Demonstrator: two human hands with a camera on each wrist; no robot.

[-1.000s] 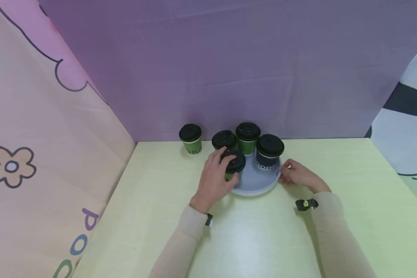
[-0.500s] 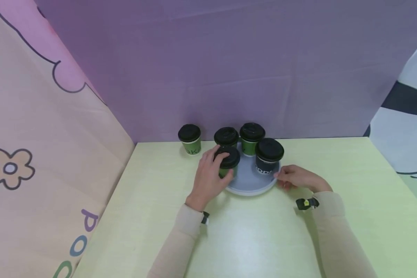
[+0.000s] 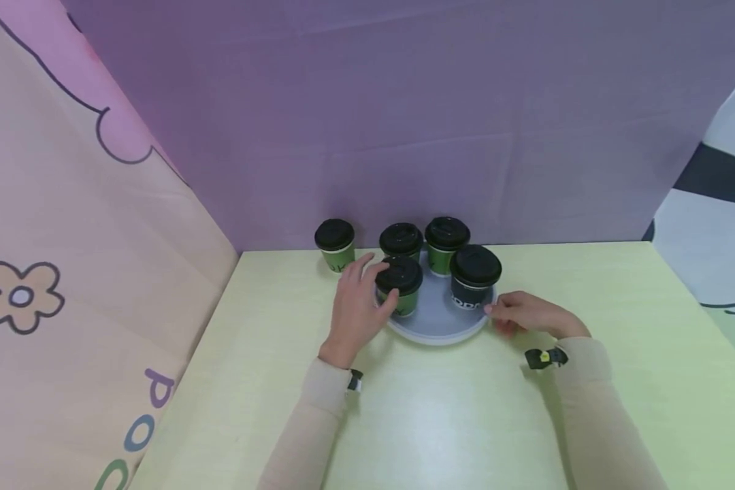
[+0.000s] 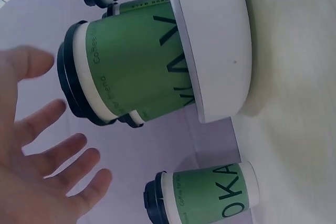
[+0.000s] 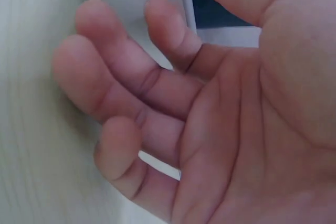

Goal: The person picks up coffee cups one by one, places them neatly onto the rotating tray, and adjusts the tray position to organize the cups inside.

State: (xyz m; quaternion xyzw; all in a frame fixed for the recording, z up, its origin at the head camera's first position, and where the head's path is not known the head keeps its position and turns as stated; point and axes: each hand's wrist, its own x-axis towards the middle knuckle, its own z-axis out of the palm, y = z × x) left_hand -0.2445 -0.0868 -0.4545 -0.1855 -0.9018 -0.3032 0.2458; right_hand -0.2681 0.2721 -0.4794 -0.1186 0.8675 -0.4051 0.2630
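A round grey-white tray (image 3: 437, 330) bears several black-lidded paper cups. At its front left stands a green paper cup (image 3: 399, 286), upright on the tray. My left hand (image 3: 358, 306) is beside this cup with fingers spread; in the left wrist view, the fingers (image 4: 47, 156) are apart from its lid. Behind it are two more green cups, one at back left (image 3: 401, 239) and one at back right (image 3: 441, 262). A dark cup (image 3: 470, 291) with white lettering stands on the right side. My right hand (image 3: 527, 314) pinches the tray's right rim between thumb and index finger.
Another green cup (image 3: 339, 255) with a black lid stands on the pale table (image 3: 453, 422), left of the tray. A purple cloth wall (image 3: 404, 122) rises close behind the cups, and a printed cloth (image 3: 86, 224) hangs at the left.
The tray has turned clockwise and shifted slightly left with its cups. My left hand has let go of the front green cup and drawn left. My right hand stays at the rim.
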